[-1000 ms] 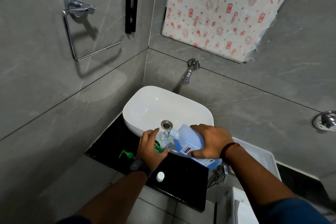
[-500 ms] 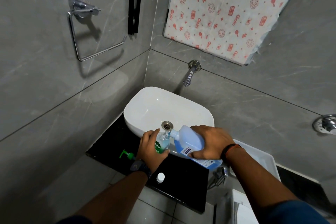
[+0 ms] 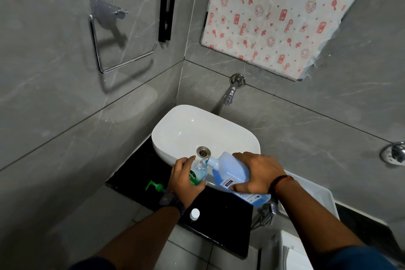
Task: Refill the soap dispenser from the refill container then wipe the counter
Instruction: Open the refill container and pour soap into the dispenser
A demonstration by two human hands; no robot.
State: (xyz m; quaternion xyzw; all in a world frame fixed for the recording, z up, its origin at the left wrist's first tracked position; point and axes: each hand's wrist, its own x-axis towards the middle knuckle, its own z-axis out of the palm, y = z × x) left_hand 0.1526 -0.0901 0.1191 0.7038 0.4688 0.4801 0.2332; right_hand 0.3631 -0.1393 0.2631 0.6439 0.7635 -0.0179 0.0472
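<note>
My left hand [image 3: 184,178] grips a small clear soap dispenser bottle [image 3: 198,174] with a green label, held upright at the near rim of the white basin [image 3: 175,136]. My right hand [image 3: 255,173] holds the blue refill container [image 3: 230,173] tipped to the left, its white spout over the dispenser's open neck. A thin blue stream runs between them. The green pump head [image 3: 155,186] lies on the black counter [image 3: 223,210], left of my wrist. A white cap [image 3: 194,213] stands on the counter near its front edge.
A chrome wall tap [image 3: 231,91] points down over the basin. A white bin [image 3: 317,197] stands right of the counter, with a chrome valve [image 3: 266,212] below. A towel ring [image 3: 114,44] hangs on the left wall. The counter's front edge drops to floor tiles.
Both hands and both bottles stay in the same pose. Only the camera view has shifted slightly.
</note>
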